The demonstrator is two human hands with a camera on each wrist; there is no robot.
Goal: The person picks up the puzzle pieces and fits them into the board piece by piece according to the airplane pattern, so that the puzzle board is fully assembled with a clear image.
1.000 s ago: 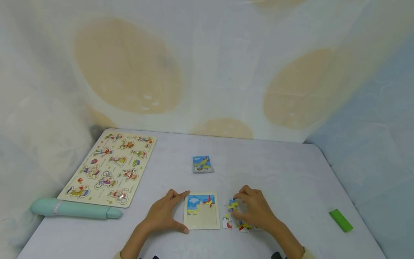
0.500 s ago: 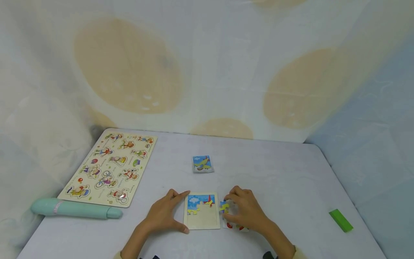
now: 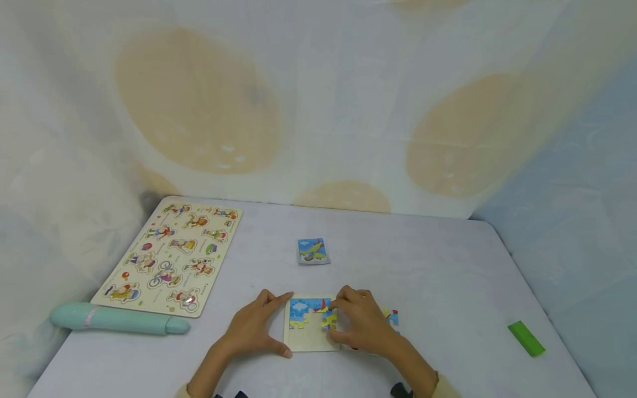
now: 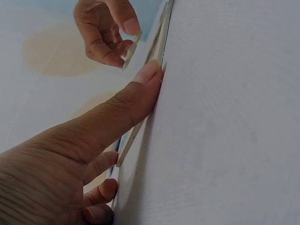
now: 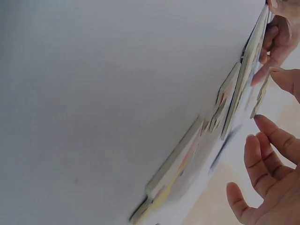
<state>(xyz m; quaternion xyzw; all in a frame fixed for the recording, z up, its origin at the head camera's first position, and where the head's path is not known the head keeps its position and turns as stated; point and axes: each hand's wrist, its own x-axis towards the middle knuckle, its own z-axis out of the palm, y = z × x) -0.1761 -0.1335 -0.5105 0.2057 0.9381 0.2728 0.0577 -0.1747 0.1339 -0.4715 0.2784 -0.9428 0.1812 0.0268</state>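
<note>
My left hand (image 3: 252, 327) spans the left side of a small square wooden puzzle tray (image 3: 311, 341), thumb at its near corner and index finger at its far corner. Joined pieces with blue sky, a cloud and a red shape (image 3: 303, 305) fill the tray's top and part of its left side; bare wood shows below. Between thumb and index finger, my right hand (image 3: 365, 322) pinches a blue and yellow puzzle piece (image 3: 329, 319) over the tray's right side. In the right wrist view this puzzle piece (image 5: 260, 93) is tilted and raised off the tray (image 5: 246, 77).
Loose puzzle pieces (image 3: 392, 317) lie right of the tray, partly hidden by my right hand. A small airplane picture packet (image 3: 312, 251) is behind it. At the left are a large figure puzzle board (image 3: 169, 260) and a mint-green cylinder (image 3: 119, 320); a green strip (image 3: 526, 338) lies far right.
My right hand has moved left with the pinched puzzle piece, from beside the tray to over its right side. The left hand has kept its place at the tray.
</note>
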